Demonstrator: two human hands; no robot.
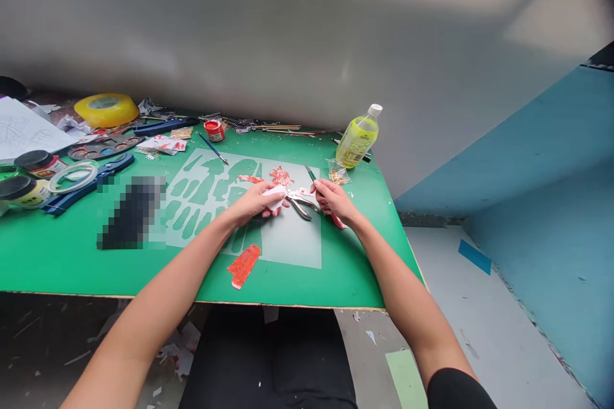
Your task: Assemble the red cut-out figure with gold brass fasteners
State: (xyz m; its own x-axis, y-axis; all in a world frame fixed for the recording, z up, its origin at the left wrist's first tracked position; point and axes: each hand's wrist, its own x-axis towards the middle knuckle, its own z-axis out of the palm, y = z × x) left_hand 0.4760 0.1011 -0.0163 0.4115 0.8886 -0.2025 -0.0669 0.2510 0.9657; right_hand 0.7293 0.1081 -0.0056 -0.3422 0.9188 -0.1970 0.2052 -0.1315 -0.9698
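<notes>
Green table (71, 255), mid-stencil: our left hand (254, 202) grip clamped on white paper piece (275, 195); right hand (333, 199) grip closed on metal punch (301, 203). Risk we judge: paper slipping, hole off-mark; fingertips near jaws.

My craft workbench: green board tabletop (57, 262) against grey wall, dark round paint palette (103, 148), small red paint pot (214, 130), yellow tape roll (106, 108), pale cut-out stencil sheet (292, 239), paper scraps on floor.
</notes>
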